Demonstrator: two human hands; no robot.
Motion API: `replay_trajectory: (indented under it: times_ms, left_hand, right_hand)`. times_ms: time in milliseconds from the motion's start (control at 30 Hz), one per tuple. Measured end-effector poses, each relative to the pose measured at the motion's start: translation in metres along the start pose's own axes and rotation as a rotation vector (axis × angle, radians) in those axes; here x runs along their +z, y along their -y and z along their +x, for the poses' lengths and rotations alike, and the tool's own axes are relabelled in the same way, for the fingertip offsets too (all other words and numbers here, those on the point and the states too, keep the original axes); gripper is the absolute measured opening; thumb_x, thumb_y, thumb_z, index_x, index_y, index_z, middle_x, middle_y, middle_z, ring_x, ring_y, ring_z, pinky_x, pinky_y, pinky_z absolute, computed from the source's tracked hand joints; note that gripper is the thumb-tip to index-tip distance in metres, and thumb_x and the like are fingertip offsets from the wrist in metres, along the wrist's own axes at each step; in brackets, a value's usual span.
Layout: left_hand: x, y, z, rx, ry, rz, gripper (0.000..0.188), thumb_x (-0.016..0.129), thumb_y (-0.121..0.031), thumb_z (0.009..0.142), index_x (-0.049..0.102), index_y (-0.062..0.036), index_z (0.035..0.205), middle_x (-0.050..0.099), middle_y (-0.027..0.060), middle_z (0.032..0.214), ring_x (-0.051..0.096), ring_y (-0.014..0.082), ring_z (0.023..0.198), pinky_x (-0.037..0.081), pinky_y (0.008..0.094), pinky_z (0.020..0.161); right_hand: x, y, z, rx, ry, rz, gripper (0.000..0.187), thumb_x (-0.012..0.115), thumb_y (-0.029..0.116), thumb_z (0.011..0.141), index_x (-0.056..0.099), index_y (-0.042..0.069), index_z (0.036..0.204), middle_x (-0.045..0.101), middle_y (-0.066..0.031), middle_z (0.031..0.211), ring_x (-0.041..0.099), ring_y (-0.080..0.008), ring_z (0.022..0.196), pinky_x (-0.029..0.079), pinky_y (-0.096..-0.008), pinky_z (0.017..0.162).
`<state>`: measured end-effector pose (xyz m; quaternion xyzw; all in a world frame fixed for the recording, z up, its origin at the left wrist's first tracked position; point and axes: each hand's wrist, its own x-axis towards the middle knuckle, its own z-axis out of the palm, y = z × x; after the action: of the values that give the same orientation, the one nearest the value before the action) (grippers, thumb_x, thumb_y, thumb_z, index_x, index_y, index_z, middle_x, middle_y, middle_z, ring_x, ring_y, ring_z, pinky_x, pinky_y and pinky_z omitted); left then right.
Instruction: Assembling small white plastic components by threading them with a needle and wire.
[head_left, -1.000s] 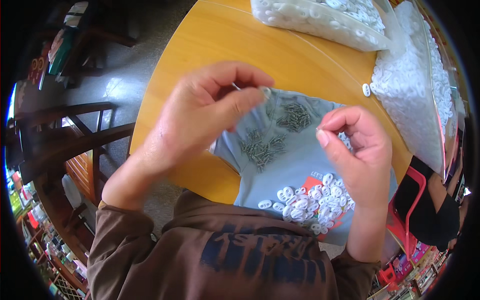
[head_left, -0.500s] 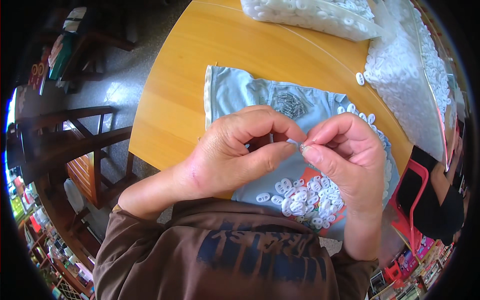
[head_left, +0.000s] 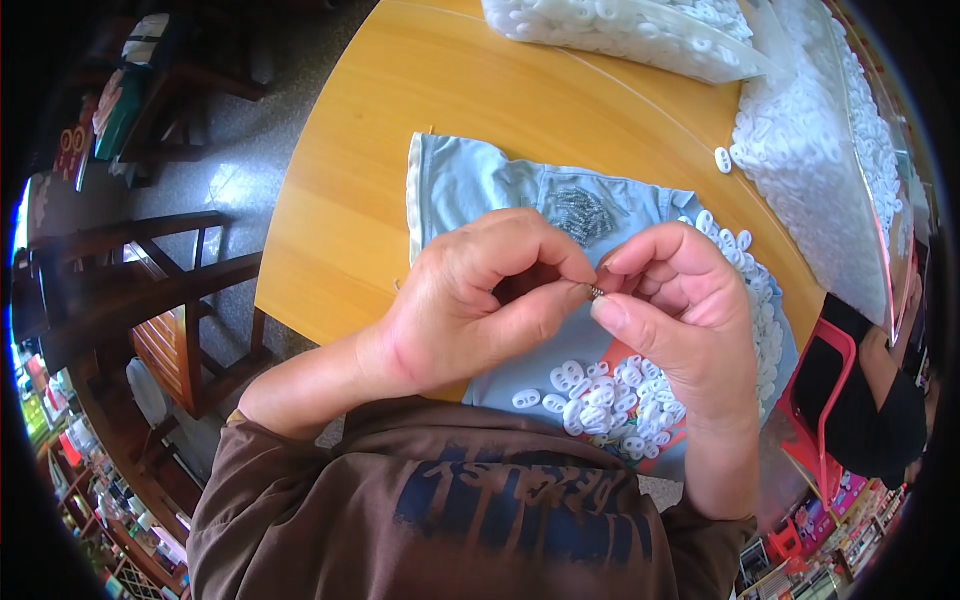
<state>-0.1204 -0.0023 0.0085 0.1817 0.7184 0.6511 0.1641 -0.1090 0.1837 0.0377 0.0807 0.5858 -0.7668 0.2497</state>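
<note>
My left hand (head_left: 470, 300) and my right hand (head_left: 670, 310) meet fingertip to fingertip above a light blue cloth (head_left: 470, 180) on the round wooden table (head_left: 360, 200). Between thumbs and forefingers they pinch a small metal spring (head_left: 596, 292). A heap of small white plastic pieces (head_left: 610, 400) lies on the cloth just under my right hand. A pile of thin metal springs (head_left: 580, 210) rests on the cloth beyond my fingers.
Clear bags full of white plastic pieces (head_left: 640, 30) (head_left: 830, 170) lie at the table's far and right sides. A wooden chair (head_left: 150, 300) stands to the left. A red stool (head_left: 830, 380) and another person in black (head_left: 880, 400) are at the right.
My left hand came back from the spring pile toward my chest. Both hands closed together over the cloth and now pinch one small spring between them.
</note>
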Motion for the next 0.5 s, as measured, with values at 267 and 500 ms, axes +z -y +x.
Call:
replay_trajectory:
  times_ms: [267,500]
  left_hand:
    - [-0.001,0.008,-0.004,-0.072,-0.043,-0.19,0.006,0.057,-0.002,0.081,0.054,-0.002,0.086,0.053,0.0,0.079,0.047,0.0043,0.064,0.039,0.0175,0.057]
    - [-0.003,-0.005,-0.001,-0.309,-0.026,-0.505,0.006,0.056,-0.008,0.084,0.053,-0.003,0.087,0.052,-0.0019,0.076,0.043,0.002,0.062,0.034,0.0163,0.053]
  right_hand:
    - [0.002,-0.01,0.004,-0.235,-0.048,-0.465,0.017,0.059,-0.006,0.075,0.052,0.0,0.09,0.057,-0.0047,0.083,0.054,-0.0076,0.074,0.045,-0.0187,0.064]
    - [0.003,-0.011,0.006,-0.457,-0.118,-0.756,0.012,0.06,-0.002,0.076,0.057,-0.004,0.089,0.059,-0.0065,0.082,0.054,-0.0116,0.073,0.044,-0.0223,0.067]
